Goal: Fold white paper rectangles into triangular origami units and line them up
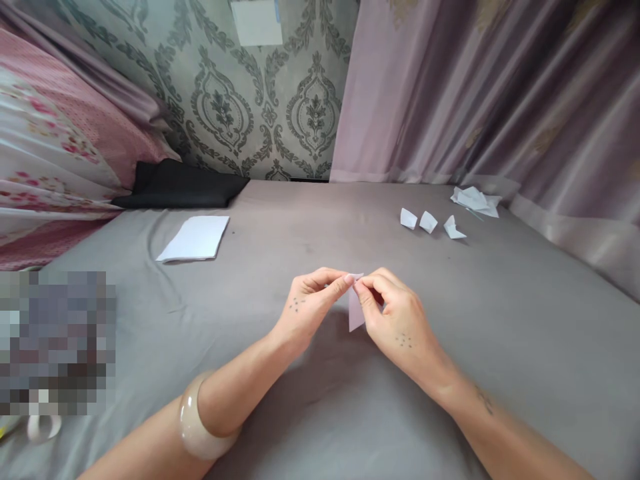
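Note:
Between my two hands is a small piece of folded paper (355,313), pale with a pinkish tint, held up above the grey cloth. My left hand (315,300) pinches its top edge between thumb and fingertips. Right beside it, my right hand (393,303) is closed on the same top edge, thumb against the fingers. A lower corner of the paper hangs down between the hands, and my right hand covers part of it. The fingertips of both hands nearly meet.
A stack of white paper (195,238) lies at the left. Small folded paper pieces (428,222) stand at the back right, near a pile of white paper (475,199). Black cloth (185,185) lies at the back left, and a roll of tape (44,425) at the front left.

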`<state>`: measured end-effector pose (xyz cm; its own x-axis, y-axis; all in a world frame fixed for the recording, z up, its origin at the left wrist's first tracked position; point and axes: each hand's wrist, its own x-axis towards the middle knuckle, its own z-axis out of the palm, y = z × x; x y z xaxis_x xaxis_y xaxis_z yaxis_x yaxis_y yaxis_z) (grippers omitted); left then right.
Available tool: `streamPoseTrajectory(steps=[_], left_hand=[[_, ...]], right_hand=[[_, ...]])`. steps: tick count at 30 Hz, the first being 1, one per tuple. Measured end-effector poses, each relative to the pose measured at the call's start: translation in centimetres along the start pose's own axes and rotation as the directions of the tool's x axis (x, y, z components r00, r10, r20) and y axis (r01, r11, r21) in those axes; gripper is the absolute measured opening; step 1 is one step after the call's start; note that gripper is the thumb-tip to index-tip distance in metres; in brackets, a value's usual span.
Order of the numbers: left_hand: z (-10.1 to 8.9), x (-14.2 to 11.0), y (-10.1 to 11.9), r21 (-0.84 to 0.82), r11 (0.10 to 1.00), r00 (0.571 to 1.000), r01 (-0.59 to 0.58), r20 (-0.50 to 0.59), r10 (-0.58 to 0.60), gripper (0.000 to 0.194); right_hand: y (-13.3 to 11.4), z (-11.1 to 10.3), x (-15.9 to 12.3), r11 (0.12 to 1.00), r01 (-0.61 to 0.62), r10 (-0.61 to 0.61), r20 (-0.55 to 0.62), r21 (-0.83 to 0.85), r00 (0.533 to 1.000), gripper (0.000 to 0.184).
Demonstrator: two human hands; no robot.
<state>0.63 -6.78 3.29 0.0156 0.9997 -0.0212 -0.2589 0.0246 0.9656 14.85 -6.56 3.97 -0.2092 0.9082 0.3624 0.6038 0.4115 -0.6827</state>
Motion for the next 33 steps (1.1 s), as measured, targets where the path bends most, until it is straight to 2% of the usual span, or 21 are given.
streamPoseTrajectory(steps=[4, 7, 9, 11, 15, 17, 22, 27, 30, 33], left_hand=[[-0.1, 0.1, -0.2, -0.043, 0.999, 0.998, 0.011, -0.058, -0.014, 0.009], [-0.3, 0.4, -0.3, -0.109, 0.993, 0.992, 0.051, -0.105, -0.063, 0.010], [-0.5, 0.6, -0.4, -0.173, 0.982, 0.991, 0.072, -0.096, -0.089, 0.012], [-0.5, 0.8, -0.5, -0.216, 0.973, 0.993, 0.080, -0.064, -0.096, 0.013], [-0.4, 0.7, -0.9, -0.195, 0.977, 0.996, 0.089, 0.003, -0.090, 0.014], [-0.3, 0.6, -1.0, -0.181, 0.979, 0.996, 0.092, 0.016, -0.090, 0.015], [-0.4, 0.5, -1.1, -0.182, 0.978, 0.995, 0.102, 0.034, -0.097, 0.014], [-0.5, 0.5, -1.2, -0.143, 0.983, 0.993, 0.117, 0.019, -0.116, 0.013], [-0.5, 0.5, -1.2, -0.127, 0.984, 0.992, 0.123, 0.010, -0.123, 0.013], [-0.4, 0.5, -1.1, -0.123, 0.982, 0.990, 0.141, 0.023, -0.139, 0.014]], right_hand=[[-0.2, 0.2, -0.1, 0.985, -0.118, 0.111, 0.059, 0.123, 0.992, 0.025], [-0.2, -0.2, 0.2, 0.948, -0.246, 0.209, 0.187, 0.200, 0.960, 0.027], [0.0, -0.5, 0.4, 0.916, -0.333, 0.275, 0.252, 0.225, 0.928, 0.025], [0.3, -0.8, 0.7, 0.871, -0.397, 0.325, 0.268, 0.288, 0.907, 0.025], [0.7, -0.6, 0.9, 0.729, -0.449, 0.282, 0.371, 0.516, 0.885, 0.031], [0.7, -0.3, 0.7, 0.685, -0.468, 0.260, 0.413, 0.558, 0.873, 0.029], [0.6, 0.5, 0.3, 0.706, -0.467, 0.342, 0.320, 0.533, 0.883, 0.032], [0.6, 0.5, 0.3, 0.757, -0.425, 0.333, 0.266, 0.496, 0.904, 0.031], [0.6, 0.2, 0.5, 0.742, -0.397, 0.331, 0.221, 0.540, 0.918, 0.032], [0.5, 0.1, 0.7, 0.700, -0.411, 0.356, 0.214, 0.584, 0.910, 0.029]])
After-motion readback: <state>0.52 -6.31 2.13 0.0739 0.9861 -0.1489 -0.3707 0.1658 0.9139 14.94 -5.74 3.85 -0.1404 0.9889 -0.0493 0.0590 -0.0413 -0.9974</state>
